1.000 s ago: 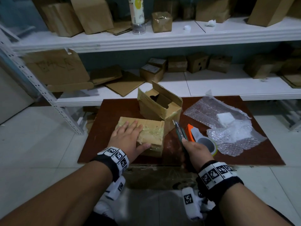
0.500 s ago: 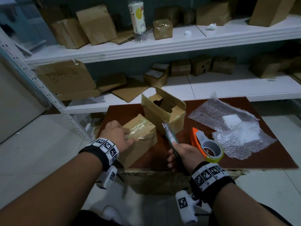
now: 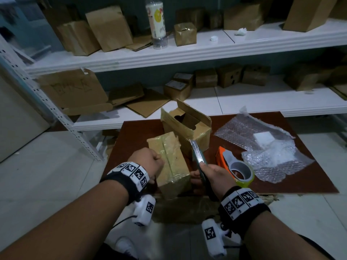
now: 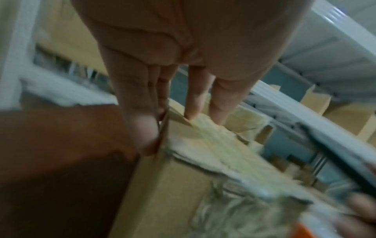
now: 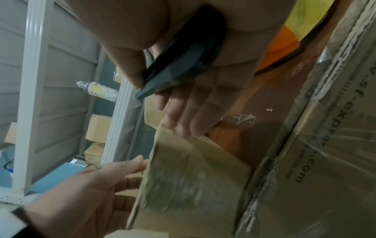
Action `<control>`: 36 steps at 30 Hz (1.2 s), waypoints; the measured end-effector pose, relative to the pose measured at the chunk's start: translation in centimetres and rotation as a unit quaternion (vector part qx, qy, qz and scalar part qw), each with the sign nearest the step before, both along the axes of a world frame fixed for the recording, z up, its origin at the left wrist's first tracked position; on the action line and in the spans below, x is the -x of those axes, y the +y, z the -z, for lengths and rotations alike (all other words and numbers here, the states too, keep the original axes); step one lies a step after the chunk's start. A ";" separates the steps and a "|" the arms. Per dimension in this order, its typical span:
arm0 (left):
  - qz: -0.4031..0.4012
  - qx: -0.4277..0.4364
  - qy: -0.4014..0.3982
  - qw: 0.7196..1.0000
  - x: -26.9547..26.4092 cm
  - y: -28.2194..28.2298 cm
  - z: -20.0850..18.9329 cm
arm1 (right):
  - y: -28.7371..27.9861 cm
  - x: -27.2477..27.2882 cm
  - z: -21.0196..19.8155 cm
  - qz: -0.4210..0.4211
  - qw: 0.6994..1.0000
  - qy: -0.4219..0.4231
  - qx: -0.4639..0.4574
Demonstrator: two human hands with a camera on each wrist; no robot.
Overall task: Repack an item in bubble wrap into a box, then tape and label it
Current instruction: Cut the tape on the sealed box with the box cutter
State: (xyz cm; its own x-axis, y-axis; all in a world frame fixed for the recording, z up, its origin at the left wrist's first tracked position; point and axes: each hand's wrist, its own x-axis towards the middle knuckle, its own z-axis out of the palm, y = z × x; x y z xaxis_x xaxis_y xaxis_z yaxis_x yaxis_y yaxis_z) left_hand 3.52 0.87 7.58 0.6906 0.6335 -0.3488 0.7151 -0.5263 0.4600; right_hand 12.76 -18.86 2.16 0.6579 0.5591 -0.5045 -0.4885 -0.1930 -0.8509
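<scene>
Head view hides what wrist views show: left hand (image 4: 162, 67) pinching taped box (image 4: 183, 177), right hand (image 5: 183, 67) gripping knife (image 5: 183, 64).

Counted on the brown surface (image 3: 309, 177)

Two cardboard boxes: one taped (image 3: 170, 162), one open (image 3: 189, 128). One tape dispenser (image 3: 234, 166), one utility knife (image 3: 198, 156), two bubble-wrap pieces (image 3: 242, 130) (image 3: 276, 162).

- Small brown cardboard box (image 3: 170, 164): matt, under wrinkled glossy clear tape.
- Reddish-brown wooden board (image 3: 300, 177): smooth, dull.
- Clear plastic bubble wrap (image 3: 249, 132): shiny, bumpy.
- Utility knife's metal blade (image 3: 195, 147): bright.
</scene>
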 end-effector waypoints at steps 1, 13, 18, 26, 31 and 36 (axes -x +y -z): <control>0.010 -0.016 0.005 1.000 0.1 0.0 0.0 | 0.0 -0.1 0.0 0.007 1.000 0.010 -0.006; 0.349 -0.256 0.049 0.900 0.8 3.1 2.8 | 0.9 -0.2 -0.1 0.029 0.995 0.086 -0.049; 0.224 -0.290 0.137 0.920 0.1 3.3 1.6 | -0.4 -0.2 -0.5 -0.023 0.995 -0.071 0.071; 0.178 -0.272 0.100 0.940 0.4 3.6 4.8 | -0.8 0.7 0.2 -0.097 0.983 -0.130 0.082; 0.190 -0.245 0.118 0.943 -0.1 4.3 4.7 | -0.2 0.7 0.4 -0.108 0.982 -0.127 0.083; 0.187 -0.240 0.122 0.945 -0.1 4.5 5.0 | 1.5 0.7 0.7 -0.098 0.984 -0.131 0.078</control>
